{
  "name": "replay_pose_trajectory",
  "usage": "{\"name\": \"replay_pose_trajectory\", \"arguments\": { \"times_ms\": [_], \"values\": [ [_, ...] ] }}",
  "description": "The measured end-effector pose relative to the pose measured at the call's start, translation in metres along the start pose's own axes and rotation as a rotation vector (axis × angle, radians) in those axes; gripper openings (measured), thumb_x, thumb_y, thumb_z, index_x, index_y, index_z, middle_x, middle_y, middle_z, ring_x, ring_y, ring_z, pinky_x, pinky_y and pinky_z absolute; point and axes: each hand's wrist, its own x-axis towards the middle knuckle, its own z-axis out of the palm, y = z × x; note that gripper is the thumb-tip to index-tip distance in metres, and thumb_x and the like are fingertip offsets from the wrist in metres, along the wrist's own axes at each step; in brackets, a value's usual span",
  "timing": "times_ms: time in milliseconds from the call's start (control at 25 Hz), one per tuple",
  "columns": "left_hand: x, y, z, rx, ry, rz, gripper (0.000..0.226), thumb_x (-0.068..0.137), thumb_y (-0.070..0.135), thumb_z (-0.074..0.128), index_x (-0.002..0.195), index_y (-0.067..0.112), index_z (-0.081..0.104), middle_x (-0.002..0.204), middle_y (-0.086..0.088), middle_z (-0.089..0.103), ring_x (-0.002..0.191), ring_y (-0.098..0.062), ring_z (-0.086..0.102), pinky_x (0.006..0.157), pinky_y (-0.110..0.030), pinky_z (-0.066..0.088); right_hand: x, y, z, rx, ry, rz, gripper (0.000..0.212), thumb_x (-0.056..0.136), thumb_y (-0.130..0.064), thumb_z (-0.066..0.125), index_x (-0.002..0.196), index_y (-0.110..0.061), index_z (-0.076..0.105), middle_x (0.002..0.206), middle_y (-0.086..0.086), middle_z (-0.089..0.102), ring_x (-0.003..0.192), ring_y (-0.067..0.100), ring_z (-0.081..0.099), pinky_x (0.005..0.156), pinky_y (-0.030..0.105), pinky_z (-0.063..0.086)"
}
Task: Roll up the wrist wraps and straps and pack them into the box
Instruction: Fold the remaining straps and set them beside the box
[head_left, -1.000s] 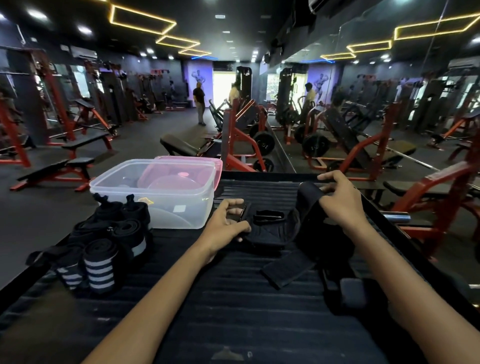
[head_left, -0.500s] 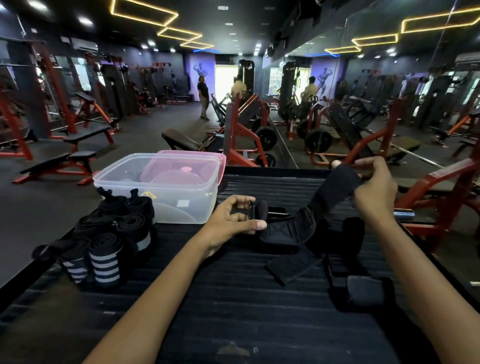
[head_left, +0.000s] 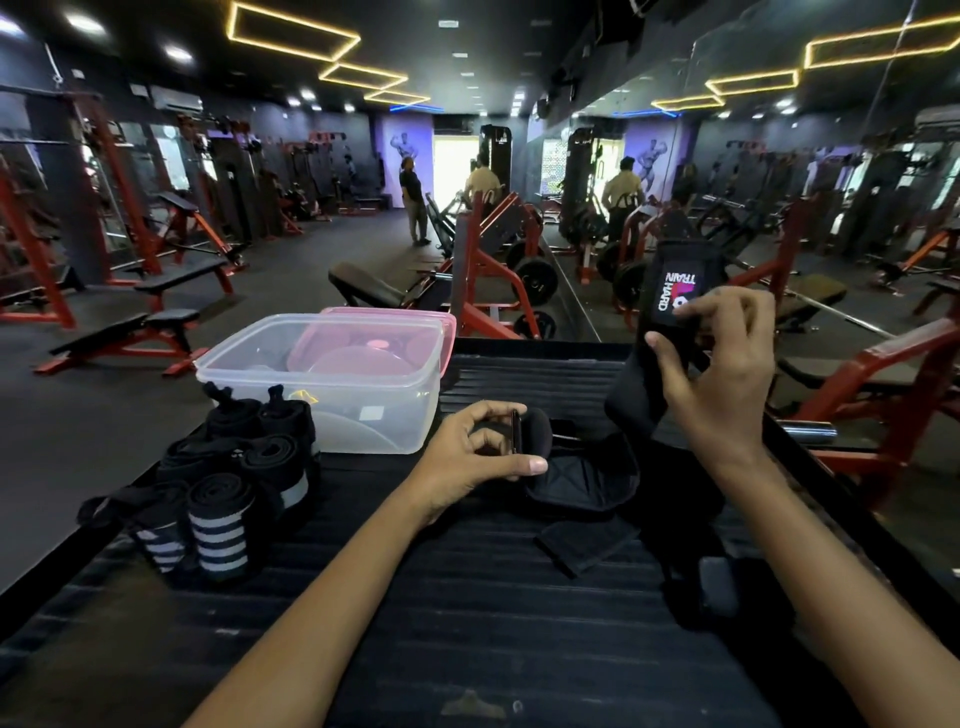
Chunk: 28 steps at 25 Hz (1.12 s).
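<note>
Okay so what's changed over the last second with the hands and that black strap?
The right hand has lifted the black strap's free end up off the bench, so it now stands upright with its printed label showing. The left hand still pinches the buckle end down low. The rolled wraps and the open plastic box have not moved.

Matt black cloth strap; translucent, glossy plastic box; ribbed, matt black worktop; striped woven cloth rolls.
</note>
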Motion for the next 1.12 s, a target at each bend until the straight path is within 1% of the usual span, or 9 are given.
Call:
{"name": "replay_pose_trajectory", "arguments": {
  "times_ms": [160,240,360,480,600,720,920,1040,1120],
  "values": [
    [0.002,0.008,0.001,-0.049,0.112,0.076,0.056,0.064,0.005,0.085,0.114,0.017,0.063,0.075,-0.011,0.058,0.075,-0.015,0.059,0.074,-0.025,0.054,0.004,-0.007,-0.004,0.059,-0.090,-0.068,0.052,0.078,0.012,0.064,0.127,0.009,0.046,0.127,0.019,0.048,0.095,0.021,0.056,0.091,0.017,0.045],
    [0.005,0.011,-0.006,-0.038,0.184,0.112,0.053,0.065,0.002,0.084,0.110,0.020,0.064,0.068,-0.004,0.054,0.071,-0.010,0.055,0.075,-0.018,0.048,-0.004,-0.004,0.002,-0.008,-0.268,-0.186,0.051,0.081,0.008,0.057,0.131,0.000,0.050,0.121,0.010,0.058,0.100,0.024,0.055,0.093,0.031,0.045],
    [0.006,0.012,-0.015,0.020,0.195,0.135,0.054,0.066,-0.002,0.082,0.113,0.016,0.064,0.060,0.013,0.054,0.064,-0.003,0.051,0.070,-0.010,0.044,-0.023,-0.002,0.019,-0.223,-0.572,-0.355,0.057,0.086,-0.013,0.048,0.142,-0.017,0.045,0.110,0.005,0.062,0.088,0.028,0.049,0.078,0.040,0.046],
    [0.005,0.011,-0.011,0.087,0.146,0.163,0.062,0.062,-0.001,0.085,0.119,0.011,0.062,0.077,0.014,0.060,0.067,-0.002,0.051,0.062,-0.012,0.045,-0.031,-0.008,0.028,-0.453,-0.677,-0.418,0.060,0.086,-0.026,0.037,0.146,-0.025,0.037,0.100,0.008,0.057,0.088,0.028,0.048,0.074,0.040,0.042],
    [0.007,0.011,-0.009,0.119,0.158,0.182,0.065,0.061,0.003,0.087,0.120,0.013,0.062,0.095,0.002,0.057,0.068,0.000,0.051,0.059,-0.011,0.044,-0.036,-0.013,0.030,-0.478,-0.773,-0.442,0.063,0.084,-0.035,0.031,0.146,-0.027,0.038,0.102,0.011,0.053,0.089,0.028,0.051,0.079,0.043,0.045],
    [0.006,0.011,-0.009,0.204,0.148,0.221,0.065,0.060,0.009,0.089,0.119,0.018,0.063,0.109,-0.009,0.057,0.069,-0.001,0.051,0.059,-0.013,0.044,-0.037,-0.017,0.031,-0.506,-0.811,-0.394,0.063,0.085,-0.038,0.030,0.146,-0.025,0.038,0.108,0.015,0.053,0.089,0.031,0.052,0.069,0.042,0.044],
    [0.004,0.013,-0.005,0.318,0.131,0.277,0.071,0.055,0.019,0.091,0.119,0.028,0.062,0.109,0.002,0.057,0.088,0.002,0.056,0.069,-0.013,0.046,-0.039,-0.033,0.035,-0.364,-0.871,-0.351,0.067,0.085,-0.037,0.030,0.147,-0.010,0.035,0.111,0.014,0.051,0.092,0.031,0.050,0.071,0.042,0.044],
    [0.005,0.013,-0.007,0.437,0.081,0.311,0.074,0.053,0.025,0.092,0.121,0.021,0.063,0.111,0.009,0.060,0.105,0.007,0.055,0.090,-0.006,0.038,-0.043,-0.039,0.035,-0.130,-0.972,-0.266,0.078,0.082,-0.038,0.025,0.153,-0.009,0.011,0.122,0.006,0.042,0.101,0.021,0.040,0.089,0.037,0.041],
    [0.004,0.014,-0.009,0.429,0.081,0.295,0.073,0.050,0.031,0.092,0.117,0.031,0.061,0.110,0.014,0.060,0.106,0.009,0.055,0.092,-0.005,0.036,-0.039,-0.042,0.031,0.130,-1.054,-0.097,0.079,0.079,-0.039,0.026,0.153,-0.016,0.009,0.129,-0.001,0.035,0.111,0.012,0.034,0.101,0.030,0.033]
  ]
}}
